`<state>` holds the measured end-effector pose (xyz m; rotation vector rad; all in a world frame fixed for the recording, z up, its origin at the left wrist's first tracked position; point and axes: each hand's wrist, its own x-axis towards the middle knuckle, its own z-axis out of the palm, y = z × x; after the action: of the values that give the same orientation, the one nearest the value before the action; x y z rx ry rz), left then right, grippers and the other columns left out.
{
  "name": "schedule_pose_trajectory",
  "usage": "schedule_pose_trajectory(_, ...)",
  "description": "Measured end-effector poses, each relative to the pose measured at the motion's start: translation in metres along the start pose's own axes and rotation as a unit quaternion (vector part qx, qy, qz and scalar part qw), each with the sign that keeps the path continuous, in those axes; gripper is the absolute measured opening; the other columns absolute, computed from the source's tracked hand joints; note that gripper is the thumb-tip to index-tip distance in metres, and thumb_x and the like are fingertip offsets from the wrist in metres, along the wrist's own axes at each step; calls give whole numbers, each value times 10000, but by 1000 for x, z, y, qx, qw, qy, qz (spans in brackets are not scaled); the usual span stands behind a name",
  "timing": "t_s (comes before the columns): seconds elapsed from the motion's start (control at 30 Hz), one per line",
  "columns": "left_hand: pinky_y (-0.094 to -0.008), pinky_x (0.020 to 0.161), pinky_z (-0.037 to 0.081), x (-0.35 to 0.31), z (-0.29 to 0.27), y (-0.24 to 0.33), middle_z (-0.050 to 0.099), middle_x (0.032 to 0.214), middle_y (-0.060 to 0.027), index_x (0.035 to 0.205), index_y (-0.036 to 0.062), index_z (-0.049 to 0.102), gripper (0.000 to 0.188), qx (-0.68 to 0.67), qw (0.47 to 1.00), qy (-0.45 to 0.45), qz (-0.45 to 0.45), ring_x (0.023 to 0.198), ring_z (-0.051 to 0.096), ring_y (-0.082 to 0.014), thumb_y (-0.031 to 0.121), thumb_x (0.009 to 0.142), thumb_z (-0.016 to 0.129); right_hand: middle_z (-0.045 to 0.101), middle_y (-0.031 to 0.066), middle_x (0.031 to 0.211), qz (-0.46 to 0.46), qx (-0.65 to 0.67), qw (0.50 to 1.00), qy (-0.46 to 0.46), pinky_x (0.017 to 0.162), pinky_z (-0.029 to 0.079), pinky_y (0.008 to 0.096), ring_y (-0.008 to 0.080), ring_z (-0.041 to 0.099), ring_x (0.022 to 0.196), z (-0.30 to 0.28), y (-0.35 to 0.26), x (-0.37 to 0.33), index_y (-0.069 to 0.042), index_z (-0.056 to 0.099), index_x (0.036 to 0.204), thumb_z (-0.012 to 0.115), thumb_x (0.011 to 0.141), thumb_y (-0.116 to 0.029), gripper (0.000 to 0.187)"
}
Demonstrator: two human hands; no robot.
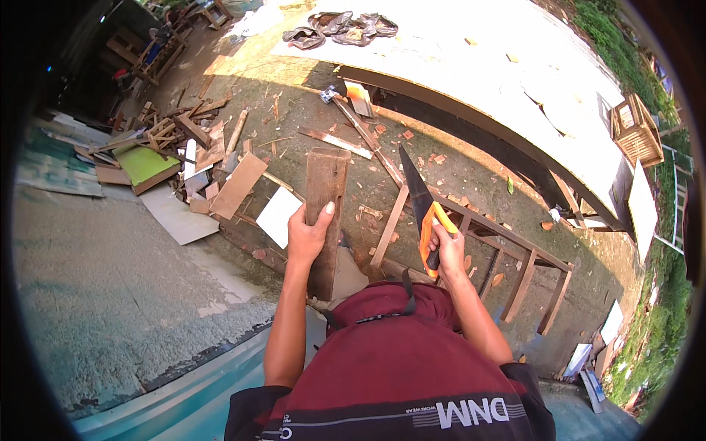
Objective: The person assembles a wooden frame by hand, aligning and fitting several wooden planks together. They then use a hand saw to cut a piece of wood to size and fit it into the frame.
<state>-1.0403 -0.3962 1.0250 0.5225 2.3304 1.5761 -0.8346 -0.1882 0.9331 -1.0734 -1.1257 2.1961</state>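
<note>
My left hand (307,234) is closed on the left edge of a brown wooden plank (327,180), its thumb lying across the plank's face. The plank stands lengthwise in front of me, its lower end close to my lap. In my right hand (448,248) is a handsaw (418,189), gripped by its orange and black handle. The dark, tapering blade points away from me and up to the left. Saw and plank are apart, with a gap of ground showing between them.
Wooden ladder-like framing (507,242) lies on the ground to the right. Scrap wood (195,132) is heaped at the left, by a low concrete ledge (132,272). A large pale tabletop (456,81) spans the far side, with black plastic bags (342,28) on it. A slatted wooden crate (636,131) is far right.
</note>
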Motion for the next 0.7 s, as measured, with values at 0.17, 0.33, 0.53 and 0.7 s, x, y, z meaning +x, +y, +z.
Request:
schedule_pose_trajectory(0.17,-344,834,521,131,31,-49,742,970,-123,1103,-63,705,493,6,987,-160,-22,892,664,-177,405,947,713,480,-49,619,-20,-14,990,138,491,363,256,57,429,509,28,18,33,-58,615,905,706,965,-239,211)
schedule_pose_trajectory(0.33,-352,890,509,238,46,-94,742,1020,-127,1139,-51,712,531,69,938,-335,-45,952,657,-184,445,950,702,504,-54,619,-14,-41,937,346,481,368,244,47,459,515,85,60,47,-65,602,873,718,965,-283,263)
schedule_pose_trajectory(0.53,-372,926,515,315,85,-89,735,1109,-199,1229,-58,677,669,185,803,-566,-3,1025,691,-254,543,935,678,490,-36,623,-53,121,835,535,518,394,267,84,468,528,163,91,2,-95,570,846,657,1013,-318,293)
schedule_pose_trajectory(0.7,-468,1056,458,317,140,-97,632,1288,-318,1373,-39,581,873,349,664,-598,281,1257,598,-423,701,909,581,510,-36,649,-76,154,746,643,531,405,262,71,475,546,207,138,-33,-71,633,951,640,1022,-389,326)
